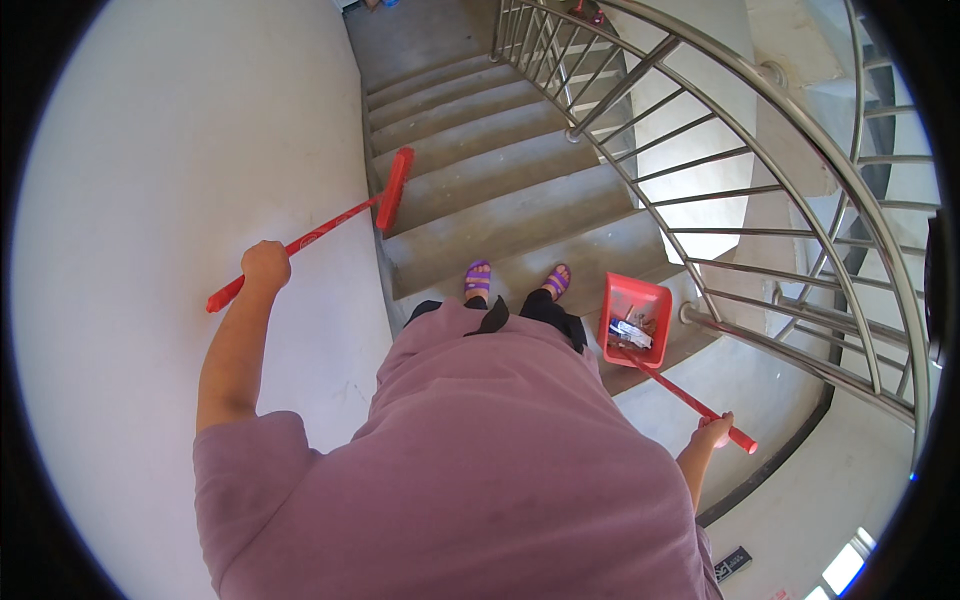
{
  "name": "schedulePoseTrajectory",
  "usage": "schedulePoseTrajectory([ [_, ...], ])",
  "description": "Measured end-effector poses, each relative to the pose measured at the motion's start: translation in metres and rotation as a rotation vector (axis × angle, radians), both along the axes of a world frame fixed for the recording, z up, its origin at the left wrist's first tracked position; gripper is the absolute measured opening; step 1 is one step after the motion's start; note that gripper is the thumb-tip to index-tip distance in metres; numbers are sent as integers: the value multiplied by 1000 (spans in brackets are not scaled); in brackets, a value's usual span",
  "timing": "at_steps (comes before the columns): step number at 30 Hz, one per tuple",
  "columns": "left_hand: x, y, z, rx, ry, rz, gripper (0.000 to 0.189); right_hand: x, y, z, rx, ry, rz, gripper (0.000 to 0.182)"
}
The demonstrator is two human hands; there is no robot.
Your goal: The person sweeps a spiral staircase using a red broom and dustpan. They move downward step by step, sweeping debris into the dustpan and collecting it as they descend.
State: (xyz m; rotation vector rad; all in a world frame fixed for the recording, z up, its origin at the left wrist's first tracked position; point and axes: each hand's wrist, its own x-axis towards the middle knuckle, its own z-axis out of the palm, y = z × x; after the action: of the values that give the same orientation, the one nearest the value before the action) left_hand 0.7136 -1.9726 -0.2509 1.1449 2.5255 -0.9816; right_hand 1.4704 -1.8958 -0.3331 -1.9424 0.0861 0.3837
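Observation:
My left hand (265,265) is closed around the handle of a red broom (337,220), close to its rounded end. The broom head lies near the left side of the concrete stairs, by the wall; whether it touches a step I cannot tell. On my right, my right hand (716,430) grips the long red handle of a dustpan (667,295) near its tip. Inside the red pan are a blue-and-white wrapper (631,333) and brownish debris. The pan is beside my right foot. Purple sandals (478,279) are on my feet, on the stairs.
Concrete steps (480,176) run down ahead to a landing (420,37). A white wall (187,150) borders them at left. A curved metal railing (814,131) with several bars stands at right, close to the dustpan. Small red items (585,13) show beyond the railing.

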Motion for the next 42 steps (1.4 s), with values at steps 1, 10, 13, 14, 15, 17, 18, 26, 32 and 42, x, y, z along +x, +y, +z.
schedulePoseTrajectory([
  [1,0,1,1,22,-5,3,16,0,-1,0,-16,1,-6,28],
  [10,5,13,20,-42,-85,119,21,-3,-5,7,-41,57,37,29],
  [13,2,16,15,-92,-111,138,22,1,-8,7,-20,94,71,28],
  [14,-1,15,11,-107,-120,140,22,-2,-8,9,-15,103,78,28],
  [15,-6,15,6,-149,-153,161,23,-5,-9,11,-6,110,82,28],
  [17,-12,11,-5,-151,-119,139,23,-12,-9,15,-3,96,115,28],
  [18,-17,10,-7,-144,-112,137,23,-14,-9,18,2,84,129,29],
  [26,-58,14,-12,-40,-109,251,22,-47,6,36,-43,-30,258,38],
  [32,-52,31,-8,117,-116,183,23,-73,21,53,4,-39,332,45],
  [42,10,112,-148,550,-824,763,19,-120,122,38,81,-78,581,41],
])
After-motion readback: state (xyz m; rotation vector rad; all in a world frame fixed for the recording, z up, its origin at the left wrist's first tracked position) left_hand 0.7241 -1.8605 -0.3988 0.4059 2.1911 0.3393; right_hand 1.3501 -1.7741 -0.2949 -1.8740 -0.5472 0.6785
